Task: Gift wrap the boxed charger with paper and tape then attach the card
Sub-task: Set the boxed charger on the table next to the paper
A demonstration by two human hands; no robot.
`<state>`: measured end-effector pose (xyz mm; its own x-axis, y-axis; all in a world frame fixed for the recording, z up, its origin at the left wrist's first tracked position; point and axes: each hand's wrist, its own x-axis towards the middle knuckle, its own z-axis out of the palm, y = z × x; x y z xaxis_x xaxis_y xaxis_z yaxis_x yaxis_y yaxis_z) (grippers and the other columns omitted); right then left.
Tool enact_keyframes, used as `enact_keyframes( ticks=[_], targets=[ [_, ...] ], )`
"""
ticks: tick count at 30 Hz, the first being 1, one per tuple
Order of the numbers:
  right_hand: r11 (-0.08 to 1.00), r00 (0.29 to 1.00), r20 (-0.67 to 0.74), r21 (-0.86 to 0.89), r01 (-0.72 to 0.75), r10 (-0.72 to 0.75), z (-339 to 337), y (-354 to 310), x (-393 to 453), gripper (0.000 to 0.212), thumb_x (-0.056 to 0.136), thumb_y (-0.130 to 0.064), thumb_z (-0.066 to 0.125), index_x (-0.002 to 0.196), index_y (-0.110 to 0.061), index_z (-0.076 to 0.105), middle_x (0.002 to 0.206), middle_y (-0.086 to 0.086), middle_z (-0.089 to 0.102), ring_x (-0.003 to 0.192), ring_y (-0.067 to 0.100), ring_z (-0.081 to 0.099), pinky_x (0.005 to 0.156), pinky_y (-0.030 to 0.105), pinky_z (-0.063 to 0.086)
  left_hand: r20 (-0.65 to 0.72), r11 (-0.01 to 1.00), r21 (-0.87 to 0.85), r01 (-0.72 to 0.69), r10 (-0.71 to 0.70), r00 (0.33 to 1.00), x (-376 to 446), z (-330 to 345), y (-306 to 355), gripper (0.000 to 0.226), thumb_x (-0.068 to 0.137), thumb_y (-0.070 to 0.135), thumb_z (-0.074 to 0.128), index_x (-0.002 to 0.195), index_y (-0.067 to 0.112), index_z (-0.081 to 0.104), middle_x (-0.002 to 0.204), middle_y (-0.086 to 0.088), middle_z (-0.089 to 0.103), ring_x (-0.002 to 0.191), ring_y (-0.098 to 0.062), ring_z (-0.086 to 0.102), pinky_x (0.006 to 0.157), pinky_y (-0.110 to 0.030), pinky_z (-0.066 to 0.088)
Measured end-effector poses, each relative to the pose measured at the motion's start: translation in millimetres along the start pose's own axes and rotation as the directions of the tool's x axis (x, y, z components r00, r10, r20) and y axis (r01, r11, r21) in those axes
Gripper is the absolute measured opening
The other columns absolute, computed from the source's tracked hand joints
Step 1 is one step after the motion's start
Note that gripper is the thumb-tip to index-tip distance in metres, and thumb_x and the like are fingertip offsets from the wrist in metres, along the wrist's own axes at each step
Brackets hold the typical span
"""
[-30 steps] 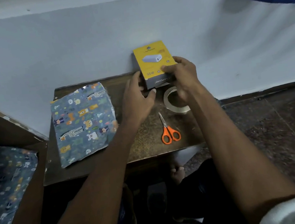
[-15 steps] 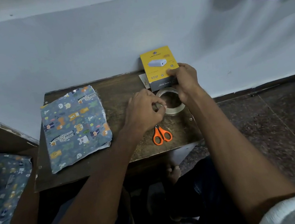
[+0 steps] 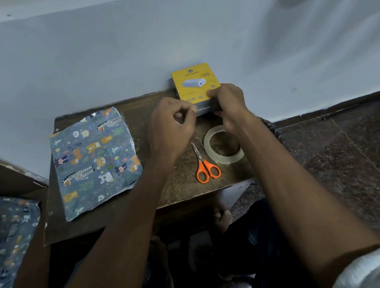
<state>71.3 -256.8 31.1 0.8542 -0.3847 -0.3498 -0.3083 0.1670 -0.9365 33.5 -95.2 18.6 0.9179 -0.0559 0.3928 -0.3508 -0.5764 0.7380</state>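
Right hand [image 3: 227,98] grips the yellow charger box [image 3: 194,83] at its near corner, at the table's [image 3: 177,188] back edge by the wall. Left hand [image 3: 172,124] curled just beside it; can't tell if it's holding anything. Box looks light, stiff, prob slick; best held by the edges.

Bare forearms, white short sleeve [image 3: 376,267] at right arm; dark trousers [image 3: 262,235], bare foot [image 3: 222,219]

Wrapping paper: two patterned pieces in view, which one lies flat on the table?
The cut sheet left of the left hand lies flat on the table. The other piece sits lower, off the table at the far left edge.
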Motion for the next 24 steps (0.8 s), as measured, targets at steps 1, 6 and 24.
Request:
enact_keyframes(
  ticks=[1, 6, 24],
  targets=[
    [0.998, 1.000, -0.018, -0.058, 0.019, -0.020, -1, 0, -2, 0.030, 0.088, -0.014, 0.063, 0.117, -0.013, 0.067, 0.108, 0.002, 0.072, 0.100, 0.021, 0.068, 0.086, 0.039, 0.057, -0.036, 0.999, 0.000, 0.032, -0.032, 0.999, 3, 1, -2, 0.012, 0.092, 0.035, 0.073, 0.102, 0.031, 0.078, 0.108, 0.009, 0.064, 0.088, 0.003, 0.059, 0.075, -0.024, 0.053],
    [0.892, 0.979, -0.097, -0.436, 0.118, -0.177, 4, 1, -13, 0.028, 0.072, -0.036, 0.052, 0.090, -0.020, 0.066, 0.098, 0.000, 0.069, 0.105, 0.030, 0.061, 0.085, 0.039, 0.050, 0.058, 0.989, 0.090, 0.117, -0.123, 0.991, 6, 12, -5, 0.048, 0.093, 0.036, 0.072, 0.139, 0.025, 0.067, 0.153, -0.006, 0.051, 0.143, -0.021, 0.049, 0.112, -0.033, 0.043],
    [0.502, 0.783, 0.502, -0.602, 0.621, -0.368, 129, 33, -84, 0.029, 0.083, -0.017, 0.073, 0.109, -0.004, 0.072, 0.115, 0.014, 0.069, 0.112, 0.031, 0.061, 0.091, 0.035, 0.042, -0.089, 0.631, 0.666, 0.398, -0.463, 0.882, -23, -109, -56, 0.066, 0.102, 0.040, 0.056, 0.161, 0.014, 0.039, 0.172, -0.019, 0.024, 0.157, -0.039, 0.022, 0.123, -0.052, 0.020]
  ],
)
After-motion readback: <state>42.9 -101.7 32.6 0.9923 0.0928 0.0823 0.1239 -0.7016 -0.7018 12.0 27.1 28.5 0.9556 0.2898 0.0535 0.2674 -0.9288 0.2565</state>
